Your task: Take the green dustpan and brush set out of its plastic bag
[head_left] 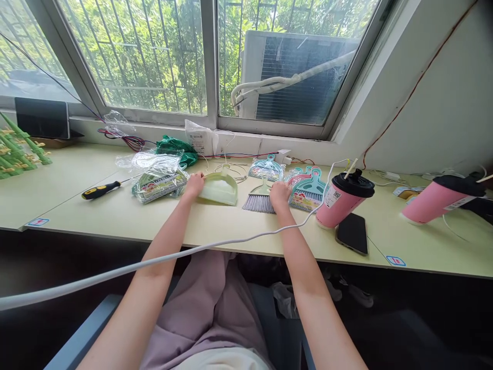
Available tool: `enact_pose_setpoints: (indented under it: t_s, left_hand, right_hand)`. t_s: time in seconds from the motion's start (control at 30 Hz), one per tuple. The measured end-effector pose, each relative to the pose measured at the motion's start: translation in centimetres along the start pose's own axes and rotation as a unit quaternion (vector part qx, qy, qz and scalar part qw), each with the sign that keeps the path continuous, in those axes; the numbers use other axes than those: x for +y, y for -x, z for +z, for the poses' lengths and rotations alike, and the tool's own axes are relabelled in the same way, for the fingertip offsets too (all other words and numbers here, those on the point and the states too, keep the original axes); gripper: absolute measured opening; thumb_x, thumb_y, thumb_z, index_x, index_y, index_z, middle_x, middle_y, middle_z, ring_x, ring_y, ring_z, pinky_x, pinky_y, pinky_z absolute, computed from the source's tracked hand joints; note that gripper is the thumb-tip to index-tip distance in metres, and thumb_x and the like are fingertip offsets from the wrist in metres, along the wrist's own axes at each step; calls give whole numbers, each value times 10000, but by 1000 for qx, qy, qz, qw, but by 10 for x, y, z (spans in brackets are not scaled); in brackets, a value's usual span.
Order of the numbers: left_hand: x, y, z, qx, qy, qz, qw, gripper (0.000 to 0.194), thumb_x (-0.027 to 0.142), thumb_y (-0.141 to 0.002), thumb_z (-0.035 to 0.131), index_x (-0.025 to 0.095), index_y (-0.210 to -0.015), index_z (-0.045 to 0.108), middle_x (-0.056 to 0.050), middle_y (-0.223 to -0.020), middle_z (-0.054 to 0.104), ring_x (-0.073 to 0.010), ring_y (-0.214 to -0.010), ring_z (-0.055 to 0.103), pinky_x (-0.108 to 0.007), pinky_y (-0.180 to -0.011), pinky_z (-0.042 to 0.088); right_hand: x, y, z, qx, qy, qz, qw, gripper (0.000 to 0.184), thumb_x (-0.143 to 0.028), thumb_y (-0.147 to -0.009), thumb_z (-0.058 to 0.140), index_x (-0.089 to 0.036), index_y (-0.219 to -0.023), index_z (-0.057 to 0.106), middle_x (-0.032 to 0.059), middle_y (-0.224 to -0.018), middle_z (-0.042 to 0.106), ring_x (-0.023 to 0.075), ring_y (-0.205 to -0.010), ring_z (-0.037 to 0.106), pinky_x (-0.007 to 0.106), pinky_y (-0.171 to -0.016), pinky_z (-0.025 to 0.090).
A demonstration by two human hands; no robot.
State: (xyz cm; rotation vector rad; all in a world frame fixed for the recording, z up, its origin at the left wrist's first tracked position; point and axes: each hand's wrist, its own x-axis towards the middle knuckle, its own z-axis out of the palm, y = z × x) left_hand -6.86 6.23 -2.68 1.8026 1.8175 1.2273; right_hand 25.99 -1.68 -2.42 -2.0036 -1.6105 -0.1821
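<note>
A pale green dustpan (220, 189) lies on the desk, its handle pointing toward the window. My left hand (195, 185) is closed on the pan's left edge. To the right of the pan is a small hand brush (259, 202) with grey bristles and a pale green head. My right hand (280, 195) is closed at the brush's right side, its bristles facing me. Just beyond are wrapped brush-and-dustpan sets, one blue (266, 167) and one teal (309, 189), with a pink one partly hidden behind the teal.
Plastic-wrapped sets (162, 186) and a yellow-black screwdriver (101, 190) lie left. On the right stand a pink cup (341, 201), a phone (352, 234) and another pink cup (437, 199). A white cable (227, 242) crosses in front of my arms.
</note>
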Motion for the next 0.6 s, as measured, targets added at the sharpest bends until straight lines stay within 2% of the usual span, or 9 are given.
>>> enact_pose_setpoints:
  t_s: [0.07,0.1,0.2,0.27,0.33,0.4,0.5,0.53,0.6]
  left_hand:
    - [5,-1,-3,66,54,-2,996,67,250,-906,551,201,-886,592,-116,-819,623,-329,-965,622,-439,-951,432]
    - [7,-1,-5,100,89,1,991,118,279,-939,517,197,-980,592,-104,-828,620,-310,-933,626,-426,-934,440]
    - [15,2,-10,162,193,13,968,267,339,-975,480,195,-1192,541,-99,-941,639,-265,-947,631,-384,-931,453]
    - [21,6,-10,154,235,34,959,315,302,-937,524,193,-1233,532,-125,-1104,648,-258,-1077,611,-368,-989,441]
    - [31,12,-4,106,267,63,956,364,242,-855,577,187,-1215,560,-131,-1213,638,-260,-1179,577,-362,-1044,422]
    - [43,22,6,20,307,76,949,412,220,-769,612,178,-1178,589,-118,-1172,662,-269,-1143,600,-374,-1020,452]
    - [63,41,25,-130,370,69,918,476,272,-715,650,173,-1177,585,-92,-1024,699,-267,-980,657,-380,-884,515]
    - [70,48,31,-162,388,74,904,487,311,-721,661,175,-1181,579,-88,-1013,704,-265,-966,661,-375,-866,518]
    - [80,60,40,-186,420,93,883,508,424,-757,664,178,-1192,576,-91,-1054,709,-261,-998,658,-367,-882,509]
  right_hand:
    - [-4,-3,-7,48,-82,29,995,215,-211,-962,510,-126,-1090,660,177,-1045,724,295,-1032,657,449,-943,465]
    - [-7,-5,-12,75,-149,30,985,224,-229,-976,487,-144,-1115,640,149,-1036,728,266,-987,669,418,-914,480]
    - [-19,-10,-25,131,-380,-6,916,238,-320,-990,468,-167,-1107,608,102,-963,726,205,-876,686,340,-816,516]
    - [-30,-9,-29,128,-487,-29,863,237,-353,-976,490,-171,-1076,605,82,-902,717,182,-835,688,321,-796,528]
    - [-42,-3,-29,108,-537,-47,835,234,-376,-960,520,-180,-1048,611,66,-870,713,170,-811,683,318,-795,535]
    - [-53,6,-24,94,-542,-61,833,232,-389,-951,542,-183,-1022,619,69,-880,716,170,-816,681,318,-797,540]
    - [-62,19,-15,111,-481,-74,867,199,-359,-959,540,-184,-1002,626,83,-927,714,181,-837,669,329,-815,540]
    - [-63,22,-12,130,-449,-78,881,189,-342,-971,524,-186,-1001,625,93,-967,710,189,-876,663,339,-846,534]
    - [-61,24,-9,165,-383,-88,905,188,-312,-992,484,-185,-1005,622,112,-1028,689,207,-958,639,358,-904,513]
